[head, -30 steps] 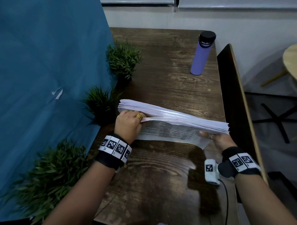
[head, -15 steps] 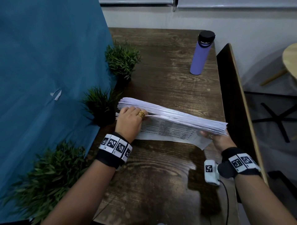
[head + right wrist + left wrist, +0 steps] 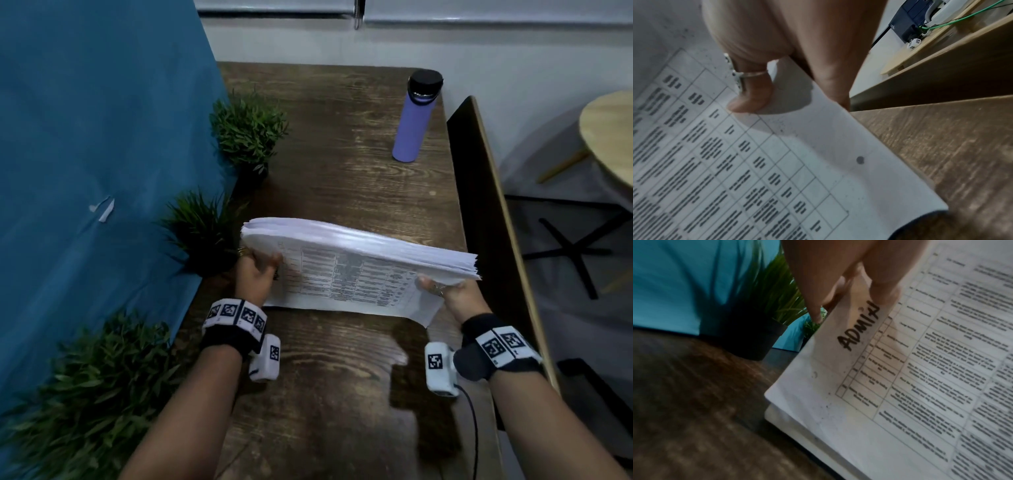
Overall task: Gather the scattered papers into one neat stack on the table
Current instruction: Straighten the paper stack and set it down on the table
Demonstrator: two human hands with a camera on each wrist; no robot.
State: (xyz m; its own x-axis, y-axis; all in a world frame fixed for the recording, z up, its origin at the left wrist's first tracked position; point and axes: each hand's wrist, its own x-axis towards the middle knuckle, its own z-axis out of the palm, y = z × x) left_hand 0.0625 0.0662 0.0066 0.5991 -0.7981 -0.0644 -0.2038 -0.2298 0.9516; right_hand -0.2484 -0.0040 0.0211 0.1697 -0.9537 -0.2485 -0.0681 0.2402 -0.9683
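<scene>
A thick stack of white papers (image 3: 356, 270) stands tilted on its near long edge on the dark wooden table (image 3: 335, 394), its printed table side facing me. My left hand (image 3: 260, 265) grips the stack's left end, fingers curled behind it and thumb in front. My right hand (image 3: 442, 289) grips the right end, thumb on the printed face. In the left wrist view my fingers (image 3: 849, 280) pinch the papers (image 3: 920, 386) by a margin marked "ADMIN". The right wrist view has my ringed thumb (image 3: 752, 91) pressing the top sheet (image 3: 756, 170), whose near corner curls.
A purple bottle (image 3: 416, 116) stands at the back right of the table. Three potted green plants (image 3: 248, 130) (image 3: 202, 233) (image 3: 92, 387) line the left edge against a blue cloth (image 3: 96, 154). A dark board (image 3: 486, 212) borders the right edge.
The stack has tipped up from nearly flat, so its printed face now shows. My left hand has moved from the top of the stack to its left end.
</scene>
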